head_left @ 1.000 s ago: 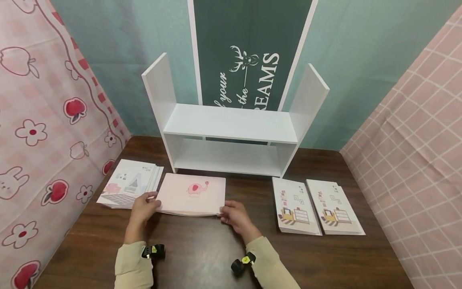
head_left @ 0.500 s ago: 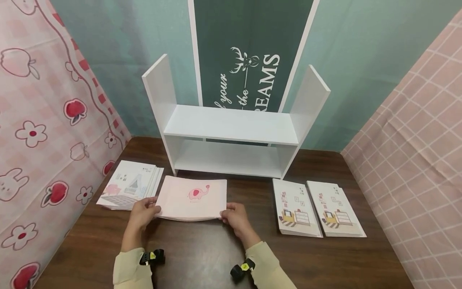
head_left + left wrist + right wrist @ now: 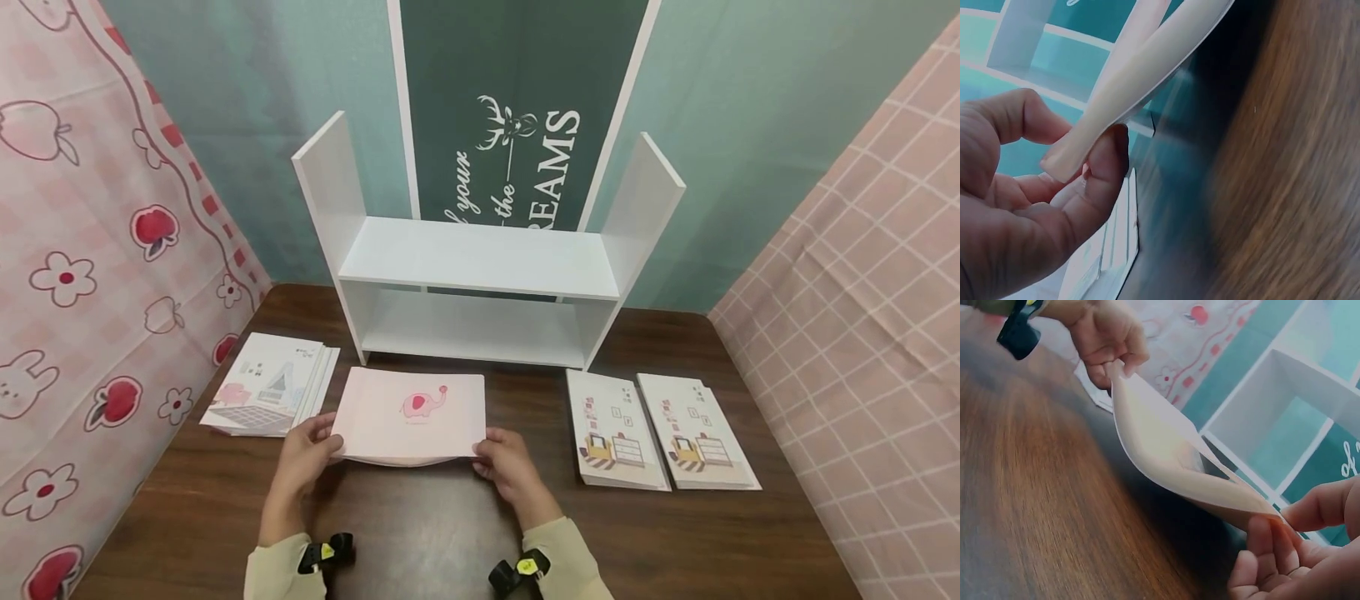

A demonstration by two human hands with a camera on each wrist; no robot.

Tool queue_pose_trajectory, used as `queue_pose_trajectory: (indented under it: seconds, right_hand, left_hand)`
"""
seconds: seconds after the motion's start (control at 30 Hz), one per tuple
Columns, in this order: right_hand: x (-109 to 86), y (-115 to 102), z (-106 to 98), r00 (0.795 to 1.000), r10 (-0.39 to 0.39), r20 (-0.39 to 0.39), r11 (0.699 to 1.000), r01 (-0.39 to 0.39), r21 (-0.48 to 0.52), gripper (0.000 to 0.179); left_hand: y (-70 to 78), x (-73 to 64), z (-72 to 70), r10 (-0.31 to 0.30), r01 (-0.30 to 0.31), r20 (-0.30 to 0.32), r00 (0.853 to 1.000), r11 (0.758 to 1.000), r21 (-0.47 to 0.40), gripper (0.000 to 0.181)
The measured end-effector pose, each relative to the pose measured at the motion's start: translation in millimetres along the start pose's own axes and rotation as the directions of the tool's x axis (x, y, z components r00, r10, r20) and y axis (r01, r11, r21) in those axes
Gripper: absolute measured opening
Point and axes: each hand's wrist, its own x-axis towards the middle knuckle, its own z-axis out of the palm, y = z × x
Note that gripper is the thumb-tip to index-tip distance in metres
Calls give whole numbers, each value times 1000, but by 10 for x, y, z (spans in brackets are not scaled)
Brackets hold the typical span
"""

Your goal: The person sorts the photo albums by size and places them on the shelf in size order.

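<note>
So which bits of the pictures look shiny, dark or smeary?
Head view: a pale shine on the brown table, below the elephant booklet; left wrist view: the wood grain on the right looks smeared, with a dark patch beside it; right wrist view: dark shadow beneath the booklet, streaky wood on the left.

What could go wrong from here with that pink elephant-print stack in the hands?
The pink elephant-print stack is pinched at its ends by the left hand and right hand; its layers gape and sag, so some might slip out.
The left hand is close beside the white booklets and could nudge them.
</note>
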Motion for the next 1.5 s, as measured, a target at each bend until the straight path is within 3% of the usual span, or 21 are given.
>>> queue_pose_trajectory:
  seconds: [0.2,0.53,0.9,1.27,1.5]
  right_hand:
    - [-49,-16,-50,999,28,36,995,-31,100,34]
    - [-102,-61,-175,999,-53,10,978,50,202,43]
    - [-212,-219,-295,996,-75,-38,968,82,238,50]
    - [-332,-403,-403,992,-107,-69,955,122,271,46]
    - [-374,-514,-465,987,-150,-47,944,158,289,43]
  left_hand:
    - [-20,-17,93,19,-19,-11,1000,998,-64,48]
    - [15,-68,208,44,-45,-7,999,992,-118,51]
    - [133,-143,285,74,-65,42,996,982,-175,45]
    - [291,-236,384,187,-174,33,982,958,-226,43]
    - [436,-284,461,173,-164,15,985,954,-251,44]
